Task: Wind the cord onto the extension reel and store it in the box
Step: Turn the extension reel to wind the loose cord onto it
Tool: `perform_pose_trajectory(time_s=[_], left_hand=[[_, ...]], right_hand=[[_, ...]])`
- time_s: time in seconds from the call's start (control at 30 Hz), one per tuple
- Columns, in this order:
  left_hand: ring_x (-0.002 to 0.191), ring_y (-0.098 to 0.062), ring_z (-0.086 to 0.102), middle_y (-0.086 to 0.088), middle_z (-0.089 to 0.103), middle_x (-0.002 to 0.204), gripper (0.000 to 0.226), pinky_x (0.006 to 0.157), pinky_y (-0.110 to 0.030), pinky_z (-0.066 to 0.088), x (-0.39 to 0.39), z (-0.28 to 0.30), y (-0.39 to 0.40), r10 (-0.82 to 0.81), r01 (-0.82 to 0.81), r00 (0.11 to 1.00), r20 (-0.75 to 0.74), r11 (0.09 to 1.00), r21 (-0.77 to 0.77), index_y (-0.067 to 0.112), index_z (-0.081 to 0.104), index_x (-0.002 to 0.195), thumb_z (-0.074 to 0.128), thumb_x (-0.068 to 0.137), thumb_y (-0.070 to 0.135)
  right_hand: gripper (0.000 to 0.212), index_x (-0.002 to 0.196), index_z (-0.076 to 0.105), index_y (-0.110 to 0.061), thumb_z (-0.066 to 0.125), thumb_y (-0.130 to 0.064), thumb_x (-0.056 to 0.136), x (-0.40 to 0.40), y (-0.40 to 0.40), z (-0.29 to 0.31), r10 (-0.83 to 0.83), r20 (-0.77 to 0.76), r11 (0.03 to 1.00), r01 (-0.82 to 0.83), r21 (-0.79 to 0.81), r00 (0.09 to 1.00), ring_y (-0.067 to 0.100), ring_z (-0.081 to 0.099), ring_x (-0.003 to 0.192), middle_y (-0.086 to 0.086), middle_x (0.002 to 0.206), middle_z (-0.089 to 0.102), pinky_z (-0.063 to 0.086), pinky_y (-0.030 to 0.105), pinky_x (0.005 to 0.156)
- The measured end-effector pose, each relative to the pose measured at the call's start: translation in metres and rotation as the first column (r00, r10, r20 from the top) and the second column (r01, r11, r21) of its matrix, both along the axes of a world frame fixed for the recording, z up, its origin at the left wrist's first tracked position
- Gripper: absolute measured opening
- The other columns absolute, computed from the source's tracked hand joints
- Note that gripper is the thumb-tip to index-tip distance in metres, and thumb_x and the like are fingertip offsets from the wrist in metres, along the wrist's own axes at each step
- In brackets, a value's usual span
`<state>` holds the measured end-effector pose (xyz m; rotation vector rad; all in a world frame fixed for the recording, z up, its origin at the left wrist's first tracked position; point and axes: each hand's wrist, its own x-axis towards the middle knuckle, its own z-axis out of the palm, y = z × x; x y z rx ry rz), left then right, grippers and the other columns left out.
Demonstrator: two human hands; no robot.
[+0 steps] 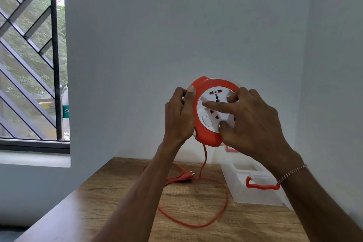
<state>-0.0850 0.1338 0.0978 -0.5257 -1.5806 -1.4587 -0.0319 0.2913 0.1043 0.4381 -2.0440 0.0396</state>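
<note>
Your left hand (pixel 177 115) is clamped on the rim of the extension reel (pixel 213 113), thumb over the front edge and fingers curled behind, holding it raised at the centre of the frame with its face toward you. This grip appears to steady the housing so that only the centre can turn. Your right hand (pixel 253 122) lies on the white socket plate (pixel 213 104), index finger stretched across it and the other fingers bent against its lower right. Those fingers press the plate and do not wrap it, which suits rotating the plate to draw cord in.

The housing is a smooth, glossy orange plastic ring around a round white face with dark socket holes and an oval button at lower left.

The orange cord (pixel 204 163) exits the bottom of the reel and hangs to the wooden table (pixel 121 202), where it lies in a wide loose loop. Most of it is judged unwound. The two-pin plug (pixel 186 176) rests on the table, left of the hanging strand.

The clear plastic box (pixel 255 192), with red handles, stands open at the lower right of the frame, near the loop.
</note>
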Motion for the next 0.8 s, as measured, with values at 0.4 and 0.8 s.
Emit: perform_pose_trajectory(time_s=[0.4,0.8], left_hand=[[0.060,-0.009,0.063,0.005,0.063,0.071,0.036,0.056,-0.020,0.053,-0.003,0.001,-0.001,0.019,-0.019,1.000,-0.008,1.000,0.001,0.007,0.056,0.091,0.041,0.101,0.038],[0.062,-0.016,0.062,0.000,0.064,0.072,0.034,0.058,-0.024,0.054,-0.002,0.002,-0.001,0.029,-0.029,0.999,-0.027,1.000,0.002,0.005,0.057,0.092,0.041,0.101,0.035]], right_hand=[[0.071,0.124,0.060,-0.030,0.041,-0.077,0.074,-0.003,-0.006,0.001,0.024,-0.067,0.983,-0.036,-0.181,0.997,0.024,0.066,0.085,0.003,0.103,0.073,0.056,0.036,0.074],[0.053,0.114,0.067,-0.031,0.084,-0.019,0.065,0.008,-0.007,0.007,0.060,0.152,0.988,-0.080,0.129,0.987,0.036,0.041,0.126,0.009,0.140,0.049,0.043,0.053,0.096]])
